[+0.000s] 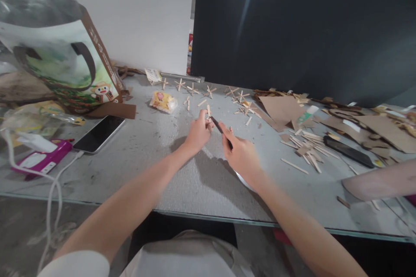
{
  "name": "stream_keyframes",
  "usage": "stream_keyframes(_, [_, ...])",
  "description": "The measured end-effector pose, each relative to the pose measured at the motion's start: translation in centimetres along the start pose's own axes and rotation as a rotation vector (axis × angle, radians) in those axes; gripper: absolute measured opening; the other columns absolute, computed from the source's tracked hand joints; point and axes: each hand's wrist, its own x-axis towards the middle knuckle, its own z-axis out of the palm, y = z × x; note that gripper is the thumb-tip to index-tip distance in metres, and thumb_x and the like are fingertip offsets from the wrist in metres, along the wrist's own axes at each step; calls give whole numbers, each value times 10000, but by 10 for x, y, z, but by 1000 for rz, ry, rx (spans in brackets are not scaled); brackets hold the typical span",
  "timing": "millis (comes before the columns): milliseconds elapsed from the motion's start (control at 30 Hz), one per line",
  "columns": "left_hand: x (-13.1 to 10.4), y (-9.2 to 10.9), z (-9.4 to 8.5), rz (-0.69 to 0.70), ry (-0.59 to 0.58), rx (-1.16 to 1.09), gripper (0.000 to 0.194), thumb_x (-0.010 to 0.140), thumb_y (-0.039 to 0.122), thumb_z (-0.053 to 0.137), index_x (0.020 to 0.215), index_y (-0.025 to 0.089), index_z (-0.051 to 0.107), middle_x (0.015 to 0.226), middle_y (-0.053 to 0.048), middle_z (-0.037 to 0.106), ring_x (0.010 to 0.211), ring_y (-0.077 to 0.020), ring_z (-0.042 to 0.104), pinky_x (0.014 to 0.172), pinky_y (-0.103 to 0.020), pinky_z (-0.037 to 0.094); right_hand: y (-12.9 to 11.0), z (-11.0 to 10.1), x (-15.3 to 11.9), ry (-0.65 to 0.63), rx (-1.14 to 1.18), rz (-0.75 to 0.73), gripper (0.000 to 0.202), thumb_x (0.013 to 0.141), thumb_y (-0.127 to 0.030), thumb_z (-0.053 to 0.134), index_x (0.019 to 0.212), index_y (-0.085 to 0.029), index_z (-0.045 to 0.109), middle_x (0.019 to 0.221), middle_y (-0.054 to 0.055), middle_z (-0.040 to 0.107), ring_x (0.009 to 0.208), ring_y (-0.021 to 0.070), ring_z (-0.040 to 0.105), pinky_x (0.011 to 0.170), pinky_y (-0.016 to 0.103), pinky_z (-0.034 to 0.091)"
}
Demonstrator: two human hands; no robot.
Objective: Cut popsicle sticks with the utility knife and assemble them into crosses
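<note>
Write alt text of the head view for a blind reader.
A person's left hand holds a wooden stick; the right hand holds a dark tool, its tip by the stick. Wooden stars sit at the back of the grey table; a phone lies left.

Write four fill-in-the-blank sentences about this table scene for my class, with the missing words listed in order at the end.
1. The left hand holds a small stick made of ____.
2. The slim tool in the right hand is ____ in colour than the stick.
3. The phone lies on the person's ____ side.
4. The pile of loose sticks lies on the person's ____ side.

Missing words: wood; darker; left; right.
</note>
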Motion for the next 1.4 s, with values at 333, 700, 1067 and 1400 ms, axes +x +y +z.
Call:
stream_keyframes(333, [18, -2, 6, -245, -41, -254, 149, 925, 124, 663, 848, 193, 556, 679, -10, 711, 530, -117, 646, 573, -233, 487, 18, 0, 18, 43, 465, 218, 458, 1000, -445, 496, 1303, -188, 724, 1097, 141, 798, 819, 239, 715, 728, 335, 526])
stream_keyframes(700, [45, -34, -12, -364, -157, -199, 237, 881, 255, 765, 832, 193, 542, 583, 16, 681, 446, -103, 611, 476, -200, 455, 48, -25, 55, -386, 1370, 594, 430, 820, -592, 761, 865, -243, 514, 501, -134, 371, 363, 68, 286, 370, 221, 266])
stream_keyframes(1067, [37, -36, -21, -364, -280, -354, 506, 849, 495, 771, 1137, 216, 461, 723, -7, 751, 533, -145, 651, 553, -265, 464, 87, 30, 37, -156, 1115, 632, 555, 871, -712, 687, 1066, -195, 635, 458, -121, 390, 375, 84, 334, 397, 221, 274])
stream_keyframes(1400, [33, -34, -20, -436, -315, -351, 516, 856, 506, 762, 1153, 213, 458, 722, -18, 753, 528, -149, 631, 536, -266, 446, 85, 24, 37, -251, 1029, 643, 593, 888, -763, 631, 993, -179, 654, 493, -97, 373, 420, 89, 322, 424, 229, 263])
